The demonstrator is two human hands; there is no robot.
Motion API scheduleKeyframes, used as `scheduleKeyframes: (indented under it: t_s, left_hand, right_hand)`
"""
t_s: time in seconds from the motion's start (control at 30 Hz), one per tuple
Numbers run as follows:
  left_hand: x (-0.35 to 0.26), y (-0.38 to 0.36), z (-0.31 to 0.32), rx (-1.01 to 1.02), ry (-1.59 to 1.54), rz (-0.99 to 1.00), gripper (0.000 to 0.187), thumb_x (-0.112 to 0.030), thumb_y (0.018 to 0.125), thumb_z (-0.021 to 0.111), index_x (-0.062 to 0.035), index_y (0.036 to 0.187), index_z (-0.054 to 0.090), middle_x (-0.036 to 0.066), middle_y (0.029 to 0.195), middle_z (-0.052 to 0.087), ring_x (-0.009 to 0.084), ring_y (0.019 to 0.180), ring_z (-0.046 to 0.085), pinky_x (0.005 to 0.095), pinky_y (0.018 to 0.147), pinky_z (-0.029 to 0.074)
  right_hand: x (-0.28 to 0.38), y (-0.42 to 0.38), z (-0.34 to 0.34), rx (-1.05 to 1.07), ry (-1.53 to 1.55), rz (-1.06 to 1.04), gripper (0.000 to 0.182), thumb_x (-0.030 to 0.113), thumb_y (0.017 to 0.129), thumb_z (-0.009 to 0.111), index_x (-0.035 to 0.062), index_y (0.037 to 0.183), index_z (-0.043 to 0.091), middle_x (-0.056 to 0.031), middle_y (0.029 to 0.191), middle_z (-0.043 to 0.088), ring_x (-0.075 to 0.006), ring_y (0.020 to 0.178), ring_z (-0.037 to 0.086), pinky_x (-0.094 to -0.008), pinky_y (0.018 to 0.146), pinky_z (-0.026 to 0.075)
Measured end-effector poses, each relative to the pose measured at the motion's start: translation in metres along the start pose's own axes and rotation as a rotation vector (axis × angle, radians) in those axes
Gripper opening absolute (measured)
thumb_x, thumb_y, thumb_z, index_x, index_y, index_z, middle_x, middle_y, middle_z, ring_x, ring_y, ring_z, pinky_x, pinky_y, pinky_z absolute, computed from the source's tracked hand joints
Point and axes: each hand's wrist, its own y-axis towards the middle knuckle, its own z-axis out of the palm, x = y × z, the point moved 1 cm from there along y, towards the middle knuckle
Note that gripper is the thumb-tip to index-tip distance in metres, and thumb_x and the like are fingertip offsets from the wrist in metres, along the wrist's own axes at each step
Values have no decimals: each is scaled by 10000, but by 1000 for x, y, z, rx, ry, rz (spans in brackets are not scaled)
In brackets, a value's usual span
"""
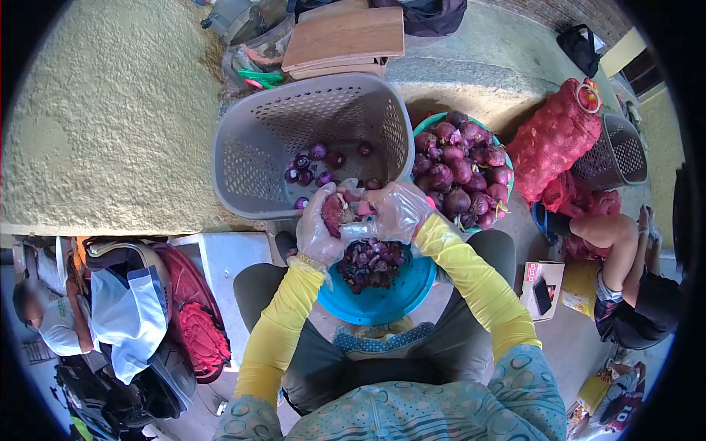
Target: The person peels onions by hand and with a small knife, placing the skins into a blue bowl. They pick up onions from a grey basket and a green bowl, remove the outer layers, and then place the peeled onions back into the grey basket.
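Observation:
My left hand (320, 228), in a clear plastic glove, is closed around a red onion (334, 213). My right hand (401, 212), also gloved, meets it from the right, its fingers wrapped round a small pink-handled tool (365, 208); I cannot tell what kind, as its working end is hidden at the onion. Below both hands a blue basin (419, 294) holds dark purple onion skins and scraps (368, 268). Just beyond them stands a grey perforated basket (224, 173) with several shiny purple onions (323, 178) on its floor.
A green-rimmed tub heaped with unpeeled red onions (460, 173) stands right of the basket. Beyond it lean a red mesh sack (555, 136) and another basket (632, 151). A cardboard box (551, 273) carries a phone (543, 296). Other people sit at both sides.

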Motion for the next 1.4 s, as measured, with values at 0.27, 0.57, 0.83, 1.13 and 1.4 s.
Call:
scheduleKeyframes:
  t_s: [0.27, 0.57, 0.83, 1.13, 1.4]
  left_hand:
    - [6, 9, 14, -349, -1038, -414, 400, -250, 1046, 513, 33, 1329, 492, 197, 1289, 615, 277, 1175, 618, 432, 1043, 520]
    - [-20, 19, -1, -79, -1174, -818, 331, -306, 984, 630, -28, 1160, 656, 126, 1178, 677, 261, 1091, 662, 459, 911, 574]
    - [-8, 12, 10, -254, -1340, -699, 297, -274, 975, 613, -42, 1152, 665, 129, 1092, 699, 275, 1020, 666, 437, 870, 575]
    - [4, 7, 9, -262, -1128, -582, 330, -288, 971, 615, -50, 1199, 631, 169, 1164, 674, 292, 1061, 655, 438, 897, 568]
    - [-2, 19, -6, -143, -1299, -576, 357, -284, 1033, 523, -64, 1313, 540, 147, 1263, 619, 257, 1119, 639, 440, 990, 543]
  right_hand:
    - [4, -3, 29, -123, 157, 135, 587, 688, 828, 671, 101, 823, 701, -194, 703, 669, -419, 696, 671, -479, 654, 536]
    - [-11, 3, -13, 20, 39, -54, 502, 617, 766, 763, 117, 802, 734, -180, 679, 667, -402, 664, 673, -477, 627, 535]
    - [0, 0, 13, -54, 49, 79, 486, 610, 791, 738, 128, 856, 733, -165, 698, 687, -388, 705, 696, -482, 668, 546]
    - [2, -5, 38, -88, 201, 163, 558, 614, 877, 671, 61, 804, 676, -207, 685, 638, -418, 703, 655, -487, 668, 506]
    - [3, -5, 29, -67, 272, 131, 646, 677, 902, 606, 40, 851, 703, -213, 675, 633, -442, 676, 634, -479, 661, 507]
